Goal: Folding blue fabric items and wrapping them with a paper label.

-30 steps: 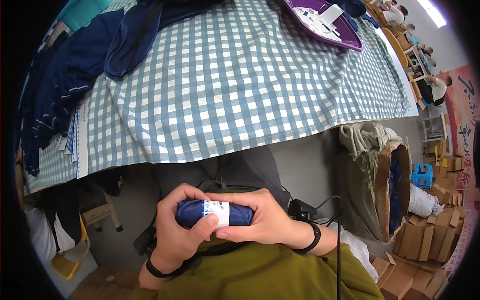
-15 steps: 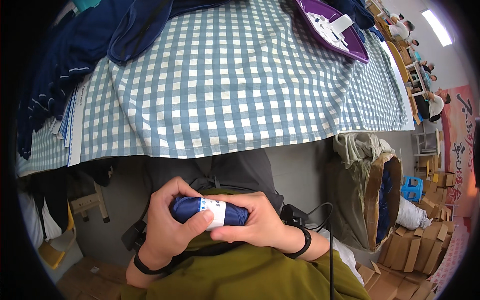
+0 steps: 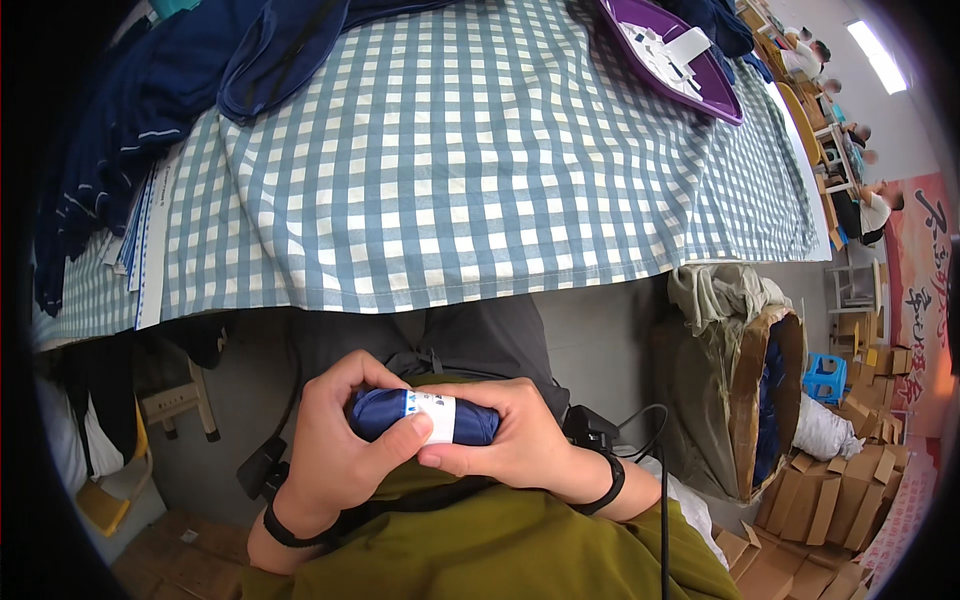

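Observation:
In front of my lap I hold a small, tightly rolled bundle of navy cloth (image 3: 476,425) lengthwise between both hands. A white paper band (image 3: 437,420) with a blue edge and print wraps its middle. My left hand (image 3: 352,432) is closed on the left end, its thumb pressing on the band. My right hand (image 3: 528,432) grips the other end, thumb below and fingers over the top. The cloth's two ends are partly hidden by my hands. Beyond them, a table with a green-and-white checked tablecloth (image 3: 450,180) begins.
Navy garments (image 3: 150,120) and a stack of papers (image 3: 150,235) lie at the table's left. A purple tray (image 3: 725,95) of white slips sits far right. Below it stand a carton (image 3: 745,420) of navy cloth, a blue stool (image 3: 825,377) and cardboard boxes (image 3: 830,500). People sit farther off.
The rolled bundle has shifted slightly to the right and turned a little in my hands. Both hands keep their grip.

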